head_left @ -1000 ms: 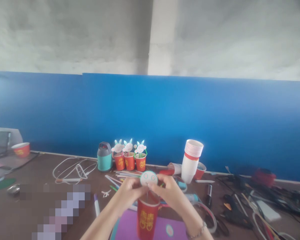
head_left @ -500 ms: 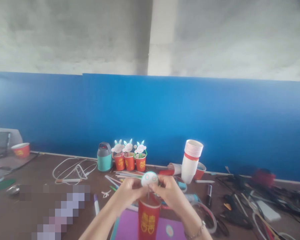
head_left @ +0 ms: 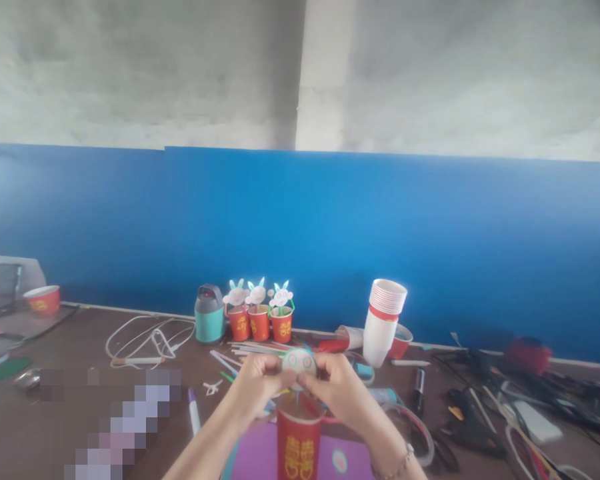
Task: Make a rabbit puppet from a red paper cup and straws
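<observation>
Between my two hands is a round white paper face (head_left: 299, 367) with two ringed eyes drawn on it, fixed to a thin stick. My left hand (head_left: 264, 380) pinches its left edge with thumb and fingers. From the other side my right hand (head_left: 333, 379) pinches its lower right edge. The stick runs down into a red paper cup (head_left: 300, 440) with gold lettering, which stands upright under my hands. Beneath the cup lies a purple sheet (head_left: 255, 453), with a small white oval cutout (head_left: 339, 461) on it at the right.
Along the back stand finished-looking red cups (head_left: 281, 327) with rabbit faces, beside a teal flask (head_left: 210, 317). A tall stack of paper cups (head_left: 383, 323) rises at back right. Purple marker (head_left: 193, 412) lies left; a black glue gun (head_left: 473, 423) and cables clutter the right.
The paper face has tipped and turned slightly and sits a little lower between my fingers. The cup has shifted slightly to the right. Both hands keep their pinch.
</observation>
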### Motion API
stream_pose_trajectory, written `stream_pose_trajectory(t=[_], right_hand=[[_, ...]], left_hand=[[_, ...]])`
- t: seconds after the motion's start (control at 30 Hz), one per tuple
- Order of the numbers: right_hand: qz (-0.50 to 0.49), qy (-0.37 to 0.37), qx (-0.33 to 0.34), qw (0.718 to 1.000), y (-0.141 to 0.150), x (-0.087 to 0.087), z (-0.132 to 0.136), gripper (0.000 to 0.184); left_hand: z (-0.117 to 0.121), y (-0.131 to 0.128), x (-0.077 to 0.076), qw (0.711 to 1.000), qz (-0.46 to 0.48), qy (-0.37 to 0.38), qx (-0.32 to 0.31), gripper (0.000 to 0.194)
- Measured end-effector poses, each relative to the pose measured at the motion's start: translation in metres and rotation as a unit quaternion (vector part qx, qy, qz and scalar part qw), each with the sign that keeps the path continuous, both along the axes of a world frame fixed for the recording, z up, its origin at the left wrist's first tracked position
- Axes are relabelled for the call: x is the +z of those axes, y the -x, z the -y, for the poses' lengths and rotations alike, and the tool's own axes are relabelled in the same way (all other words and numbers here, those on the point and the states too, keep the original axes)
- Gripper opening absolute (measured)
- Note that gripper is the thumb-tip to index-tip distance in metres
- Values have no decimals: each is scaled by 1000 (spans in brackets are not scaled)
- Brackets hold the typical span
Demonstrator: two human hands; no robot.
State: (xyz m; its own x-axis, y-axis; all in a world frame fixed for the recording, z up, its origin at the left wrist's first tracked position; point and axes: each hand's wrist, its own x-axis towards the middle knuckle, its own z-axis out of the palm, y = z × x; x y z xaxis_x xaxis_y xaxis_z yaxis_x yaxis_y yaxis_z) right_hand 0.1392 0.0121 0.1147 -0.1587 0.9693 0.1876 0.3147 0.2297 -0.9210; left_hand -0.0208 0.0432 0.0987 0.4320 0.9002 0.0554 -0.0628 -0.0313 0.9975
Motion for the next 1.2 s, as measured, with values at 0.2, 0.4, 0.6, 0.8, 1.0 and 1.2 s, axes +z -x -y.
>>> stream_pose_trajectory(t=[0.2,0.4,0.6,0.8,1.0,1.2], right_hand=[[-19,11,22,1000,-4,-4,-3,15],[75,-28,-43,996,-3,-6,-2,24],[124,-45,-93,987,2,-5,3,26],[100,-4,-20,995,-6,-2,1,29],[32,2,-47,998,-15,3,3,35],[9,21,-39,999,-11,2,1,27]], left_hand=[[4,2,7,998,39,34,-35,36],[-3,2,0,1000,-9,-17,-10,34],[-14,-3,-15,992,-52,-86,71,36],[-6,-2,-3,1000,15,-1,4,36],[-5,0,-2,1000,10,-19,19,37],[-3,0,-3,998,8,-12,-61,44]])
